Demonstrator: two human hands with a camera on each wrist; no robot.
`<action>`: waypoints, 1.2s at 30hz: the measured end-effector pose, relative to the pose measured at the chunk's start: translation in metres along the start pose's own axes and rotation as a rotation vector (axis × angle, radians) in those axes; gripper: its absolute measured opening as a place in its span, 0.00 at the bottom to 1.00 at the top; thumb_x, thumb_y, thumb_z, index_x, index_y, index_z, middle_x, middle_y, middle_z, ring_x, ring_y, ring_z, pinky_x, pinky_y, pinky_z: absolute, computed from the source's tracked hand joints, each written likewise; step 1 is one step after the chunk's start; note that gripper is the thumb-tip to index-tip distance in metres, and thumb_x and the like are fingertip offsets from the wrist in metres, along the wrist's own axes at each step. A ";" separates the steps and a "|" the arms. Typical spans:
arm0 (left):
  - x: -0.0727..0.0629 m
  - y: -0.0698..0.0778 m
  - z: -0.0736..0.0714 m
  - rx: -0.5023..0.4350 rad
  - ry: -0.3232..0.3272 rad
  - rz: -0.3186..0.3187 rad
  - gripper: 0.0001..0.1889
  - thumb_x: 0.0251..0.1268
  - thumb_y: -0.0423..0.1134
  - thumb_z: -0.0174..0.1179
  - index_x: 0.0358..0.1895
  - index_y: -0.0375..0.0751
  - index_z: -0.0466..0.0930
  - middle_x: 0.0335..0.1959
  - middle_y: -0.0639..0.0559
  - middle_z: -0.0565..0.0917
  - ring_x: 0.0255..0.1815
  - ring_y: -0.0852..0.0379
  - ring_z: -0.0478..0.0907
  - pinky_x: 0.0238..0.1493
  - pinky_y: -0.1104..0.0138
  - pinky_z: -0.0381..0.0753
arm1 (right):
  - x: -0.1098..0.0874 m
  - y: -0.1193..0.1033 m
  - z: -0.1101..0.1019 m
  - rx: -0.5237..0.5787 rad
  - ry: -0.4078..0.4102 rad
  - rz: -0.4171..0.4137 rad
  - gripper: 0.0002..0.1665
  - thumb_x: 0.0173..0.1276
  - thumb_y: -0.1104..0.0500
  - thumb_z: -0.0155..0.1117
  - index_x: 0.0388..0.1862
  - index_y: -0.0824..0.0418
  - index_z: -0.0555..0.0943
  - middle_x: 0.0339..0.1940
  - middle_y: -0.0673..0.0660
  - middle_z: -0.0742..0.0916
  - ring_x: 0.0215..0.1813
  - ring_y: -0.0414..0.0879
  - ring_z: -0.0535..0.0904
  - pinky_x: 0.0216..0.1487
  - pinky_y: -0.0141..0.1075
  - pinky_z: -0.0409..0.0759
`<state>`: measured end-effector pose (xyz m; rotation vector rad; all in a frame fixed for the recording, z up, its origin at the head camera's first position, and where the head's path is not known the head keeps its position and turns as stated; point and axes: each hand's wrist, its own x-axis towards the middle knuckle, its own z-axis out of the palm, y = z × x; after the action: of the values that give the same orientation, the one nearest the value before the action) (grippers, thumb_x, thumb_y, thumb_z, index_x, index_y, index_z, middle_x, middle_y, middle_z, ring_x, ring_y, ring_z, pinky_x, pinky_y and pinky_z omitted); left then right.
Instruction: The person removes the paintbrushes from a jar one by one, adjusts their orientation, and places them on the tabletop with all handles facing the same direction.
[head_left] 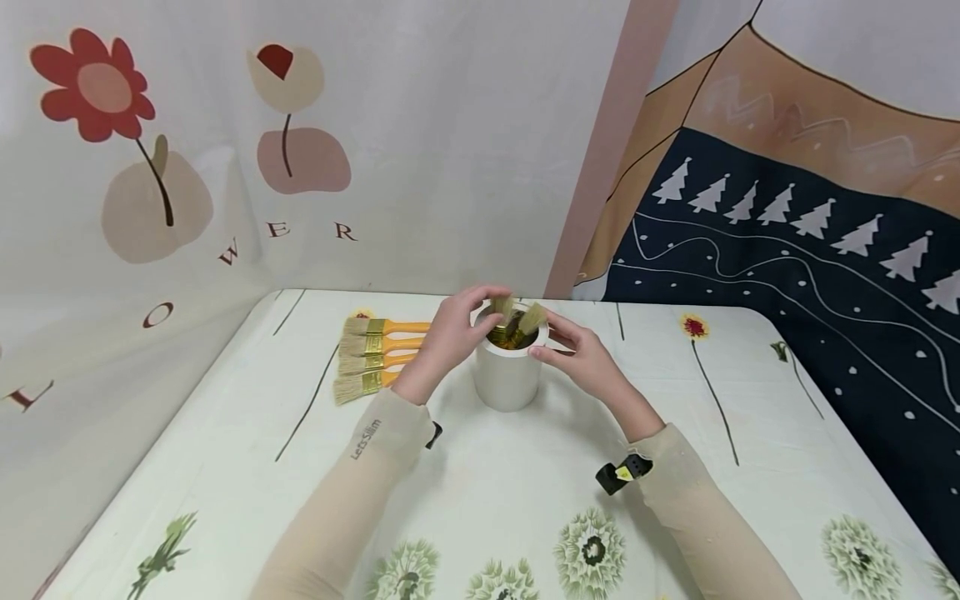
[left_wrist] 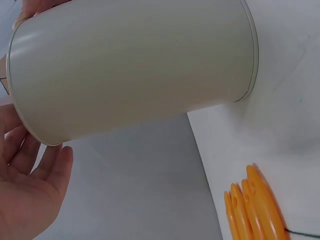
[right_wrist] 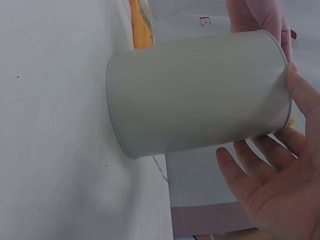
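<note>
A white cylindrical container (head_left: pixel 507 379) stands upright on the table, with paintbrushes (head_left: pixel 533 318) inside it, bristles up. My left hand (head_left: pixel 450 333) reaches over its left rim, thumb and fingers around the bristles of one paintbrush (head_left: pixel 502 310). On the other side my right hand (head_left: pixel 588 358) holds the rim, thumb at the near edge and fingers farther round. In the right wrist view, the right hand's fingers (right_wrist: pixel 262 170) lie along the container's side. The handles inside the container are hidden by its wall.
Several more paintbrushes (head_left: pixel 363 358) lie in a row to the left of the container, bristles pointing left and orange handles right, partly behind the left hand. The table (head_left: pixel 495 475) has a flower-printed white cover. Printed cloths (head_left: pixel 450 150) hang behind it.
</note>
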<state>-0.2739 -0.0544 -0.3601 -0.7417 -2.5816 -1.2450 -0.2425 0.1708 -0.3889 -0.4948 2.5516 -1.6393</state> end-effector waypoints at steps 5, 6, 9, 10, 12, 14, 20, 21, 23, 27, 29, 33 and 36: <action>-0.003 0.005 -0.006 0.011 0.037 0.016 0.14 0.68 0.33 0.63 0.55 0.41 0.82 0.55 0.47 0.85 0.59 0.50 0.81 0.64 0.58 0.81 | 0.000 0.000 -0.001 -0.009 0.002 -0.006 0.42 0.71 0.52 0.66 0.80 0.52 0.60 0.80 0.58 0.65 0.77 0.62 0.64 0.71 0.52 0.73; -0.003 0.006 -0.007 0.006 0.042 0.013 0.13 0.68 0.33 0.64 0.54 0.41 0.83 0.54 0.47 0.85 0.58 0.50 0.81 0.63 0.59 0.82 | 0.000 0.000 -0.001 -0.009 0.003 -0.010 0.42 0.71 0.52 0.66 0.80 0.52 0.59 0.80 0.58 0.65 0.77 0.62 0.65 0.71 0.52 0.73; -0.004 0.008 -0.010 -0.022 0.055 0.006 0.10 0.66 0.32 0.65 0.49 0.40 0.83 0.50 0.47 0.85 0.53 0.51 0.83 0.57 0.62 0.86 | 0.000 0.000 -0.001 -0.001 0.001 -0.021 0.42 0.71 0.53 0.66 0.80 0.52 0.60 0.80 0.58 0.65 0.77 0.62 0.65 0.72 0.53 0.72; -0.004 0.008 -0.011 -0.027 0.057 0.006 0.09 0.66 0.32 0.65 0.48 0.40 0.83 0.49 0.47 0.85 0.52 0.51 0.84 0.55 0.63 0.87 | 0.001 0.000 -0.001 0.000 0.002 -0.021 0.42 0.71 0.53 0.66 0.80 0.52 0.60 0.80 0.58 0.65 0.77 0.62 0.64 0.72 0.54 0.72; -0.005 0.009 -0.013 -0.035 0.059 0.010 0.07 0.66 0.32 0.65 0.45 0.40 0.82 0.48 0.47 0.85 0.50 0.51 0.84 0.51 0.64 0.88 | 0.001 0.000 -0.002 0.002 0.003 -0.020 0.42 0.71 0.53 0.66 0.80 0.52 0.60 0.80 0.58 0.65 0.77 0.62 0.64 0.73 0.54 0.71; -0.006 0.008 -0.014 -0.044 0.057 0.015 0.06 0.65 0.32 0.66 0.43 0.40 0.81 0.46 0.47 0.85 0.48 0.51 0.84 0.49 0.64 0.88 | 0.001 0.001 -0.002 -0.001 0.005 -0.012 0.42 0.71 0.52 0.66 0.80 0.52 0.59 0.80 0.58 0.65 0.77 0.62 0.64 0.72 0.54 0.72; -0.009 0.008 -0.016 -0.041 0.073 0.022 0.04 0.65 0.33 0.66 0.39 0.41 0.81 0.42 0.47 0.84 0.45 0.51 0.84 0.45 0.65 0.88 | 0.000 0.002 -0.001 -0.005 0.009 -0.010 0.42 0.71 0.53 0.66 0.80 0.51 0.59 0.80 0.57 0.65 0.77 0.61 0.64 0.71 0.51 0.73; -0.009 0.008 -0.017 -0.041 0.078 0.023 0.04 0.65 0.33 0.66 0.39 0.41 0.81 0.41 0.48 0.84 0.45 0.52 0.84 0.45 0.65 0.88 | 0.000 0.002 0.000 -0.002 0.010 -0.011 0.42 0.71 0.53 0.66 0.80 0.51 0.60 0.80 0.57 0.65 0.77 0.61 0.65 0.71 0.51 0.73; -0.010 0.009 -0.019 -0.048 0.096 0.030 0.04 0.64 0.33 0.67 0.38 0.41 0.81 0.40 0.48 0.84 0.44 0.52 0.84 0.44 0.65 0.88 | 0.000 0.002 0.000 0.000 0.007 -0.018 0.42 0.71 0.54 0.66 0.80 0.51 0.60 0.80 0.57 0.65 0.77 0.61 0.65 0.71 0.51 0.74; -0.012 0.010 -0.025 -0.074 0.142 0.035 0.05 0.64 0.34 0.67 0.39 0.41 0.81 0.40 0.49 0.84 0.43 0.54 0.84 0.44 0.64 0.88 | 0.000 0.001 0.000 -0.003 0.009 -0.014 0.42 0.71 0.54 0.66 0.80 0.51 0.60 0.80 0.57 0.65 0.77 0.61 0.65 0.71 0.51 0.74; -0.013 0.010 -0.029 -0.089 0.167 0.031 0.04 0.64 0.34 0.67 0.39 0.41 0.81 0.40 0.49 0.84 0.43 0.54 0.84 0.43 0.64 0.88 | 0.000 0.001 0.000 -0.006 0.010 -0.013 0.42 0.71 0.53 0.66 0.80 0.51 0.60 0.80 0.57 0.65 0.78 0.61 0.64 0.71 0.51 0.73; -0.017 0.009 -0.038 -0.130 0.216 0.001 0.04 0.64 0.35 0.67 0.38 0.41 0.82 0.39 0.49 0.84 0.43 0.54 0.84 0.44 0.64 0.88 | 0.001 0.001 0.001 -0.003 0.009 -0.013 0.42 0.71 0.53 0.66 0.80 0.52 0.59 0.80 0.57 0.65 0.78 0.60 0.64 0.73 0.52 0.72; -0.020 0.008 -0.046 -0.169 0.252 -0.032 0.06 0.64 0.36 0.68 0.39 0.39 0.82 0.40 0.47 0.85 0.42 0.55 0.84 0.43 0.67 0.88 | 0.001 0.002 0.001 -0.002 0.009 -0.005 0.42 0.71 0.53 0.66 0.80 0.51 0.59 0.80 0.56 0.65 0.78 0.60 0.64 0.74 0.51 0.71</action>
<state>-0.2554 -0.0928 -0.3328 -0.5333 -2.3166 -1.4767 -0.2438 0.1700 -0.3912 -0.4950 2.5614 -1.6443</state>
